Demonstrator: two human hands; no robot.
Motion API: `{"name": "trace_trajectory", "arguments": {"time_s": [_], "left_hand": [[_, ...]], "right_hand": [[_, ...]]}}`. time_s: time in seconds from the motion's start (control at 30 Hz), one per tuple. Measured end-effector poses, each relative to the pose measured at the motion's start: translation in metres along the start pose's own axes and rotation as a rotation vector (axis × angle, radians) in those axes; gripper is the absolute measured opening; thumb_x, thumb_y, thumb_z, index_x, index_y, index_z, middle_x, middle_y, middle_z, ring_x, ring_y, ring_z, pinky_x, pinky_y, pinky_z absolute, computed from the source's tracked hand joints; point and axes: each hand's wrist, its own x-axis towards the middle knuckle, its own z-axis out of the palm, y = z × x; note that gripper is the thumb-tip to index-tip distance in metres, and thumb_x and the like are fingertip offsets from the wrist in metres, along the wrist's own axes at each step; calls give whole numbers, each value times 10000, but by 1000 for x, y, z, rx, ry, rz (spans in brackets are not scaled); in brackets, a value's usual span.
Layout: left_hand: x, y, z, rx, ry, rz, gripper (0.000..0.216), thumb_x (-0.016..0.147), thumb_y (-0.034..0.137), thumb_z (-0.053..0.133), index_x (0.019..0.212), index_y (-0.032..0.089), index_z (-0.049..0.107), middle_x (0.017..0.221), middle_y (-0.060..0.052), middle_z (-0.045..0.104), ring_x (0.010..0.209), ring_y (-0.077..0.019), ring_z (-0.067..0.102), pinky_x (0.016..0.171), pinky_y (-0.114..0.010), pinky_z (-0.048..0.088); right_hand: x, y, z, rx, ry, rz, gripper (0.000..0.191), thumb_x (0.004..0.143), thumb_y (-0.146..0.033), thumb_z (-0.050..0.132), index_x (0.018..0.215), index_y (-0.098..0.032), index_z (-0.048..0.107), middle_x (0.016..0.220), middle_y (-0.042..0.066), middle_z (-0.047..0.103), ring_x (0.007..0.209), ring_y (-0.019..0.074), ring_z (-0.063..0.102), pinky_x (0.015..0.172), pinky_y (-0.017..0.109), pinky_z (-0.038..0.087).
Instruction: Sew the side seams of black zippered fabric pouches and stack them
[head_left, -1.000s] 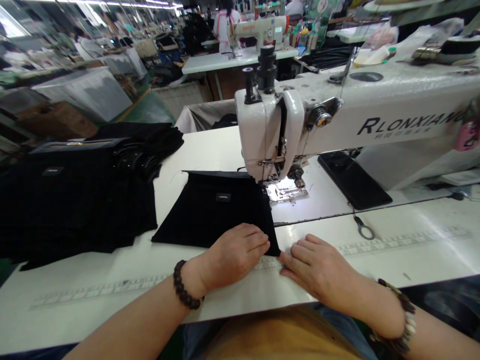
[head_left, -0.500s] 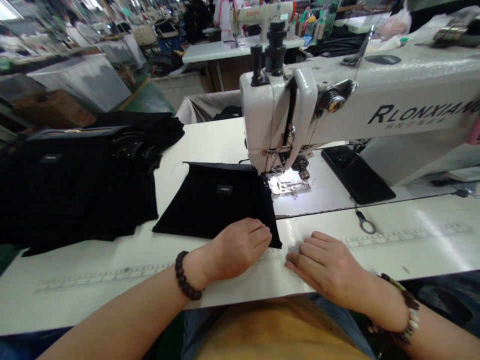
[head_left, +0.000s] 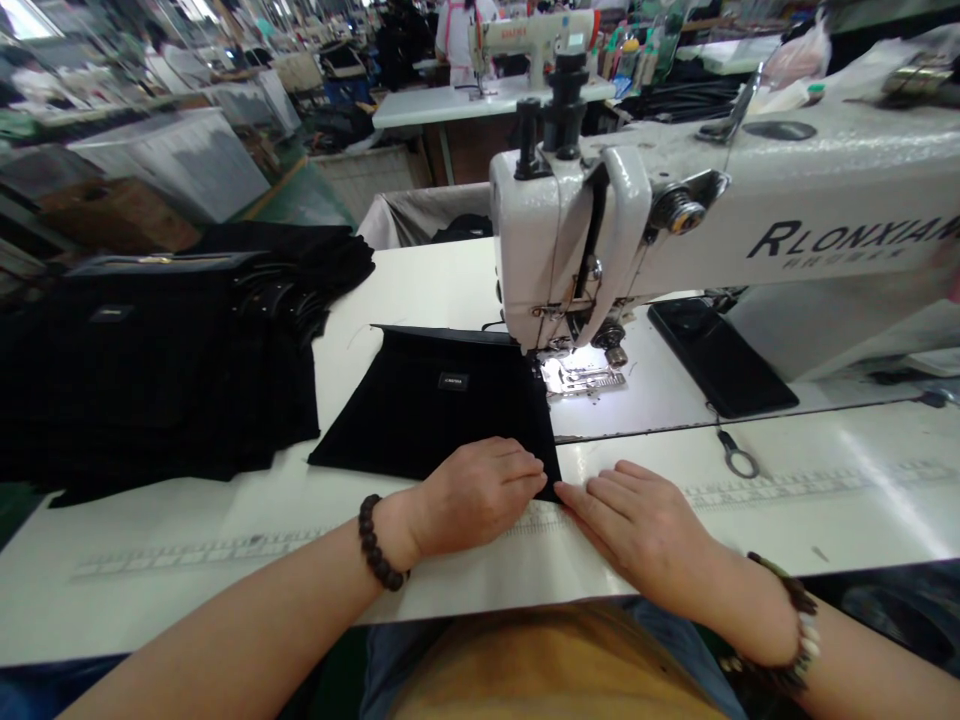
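Presently: black panel [head_left: 405, 420] toward the desk's [head_left: 495, 580] front edge — label [head_left: 454, 381] on, sewing at machine [head_left: 540, 250] apparently unfinished; left hand [head_left: 480, 497] spread over it; right hand [head_left: 641, 525] at its corner — pinch unclear.

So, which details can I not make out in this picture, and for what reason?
All in the head view:
Left hand: its palm is hidden by its own back.
Cloth: the part under the left hand is covered by it.
Label on the cloth: lettering too small and blurred.
Machine: its printed name is cut off by the right edge.
Stack: cut off by the left edge.
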Motion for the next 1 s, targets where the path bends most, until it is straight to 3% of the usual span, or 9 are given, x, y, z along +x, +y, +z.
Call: {"name": "trace_trajectory", "arguments": {"time_s": [0.4,0.67,0.83,1.0], "left_hand": [[-2,2,1,92,-69,79,216,875,82,391,883,75,607,867,-83,651,803,-177,588,761,-310,517],[-8,4,-3,20,-54,27,265,894,93,340,967,63,593,991,-100,637,933,-184,578,868,-307,490],[-12,-8,0,-9,-40,26,236,890,89,374,1009,68,577,1032,-90,634,998,-187,559,906,-315,479],[-5,-24,1,7,-24,51,228,882,69,384,1008,54,572,1022,-99,638,1022,-185,552,922,-312,473]], "right_hand": [[6,-2,0,60,-9,-66,237,857,-43,343,871,-45,580,647,68,555,553,172,453,528,312,337],[0,-3,-9,-5,-184,-141,380,739,-27,391,1095,34,508,765,127,604,614,229,513,561,373,375],[2,1,-7,-70,-229,-118,438,698,-48,470,1129,27,496,743,97,601,584,201,499,548,348,355],[11,14,-1,-166,-232,-85,392,756,-72,492,1140,6,493,669,44,582,546,174,494,536,336,321]]}}
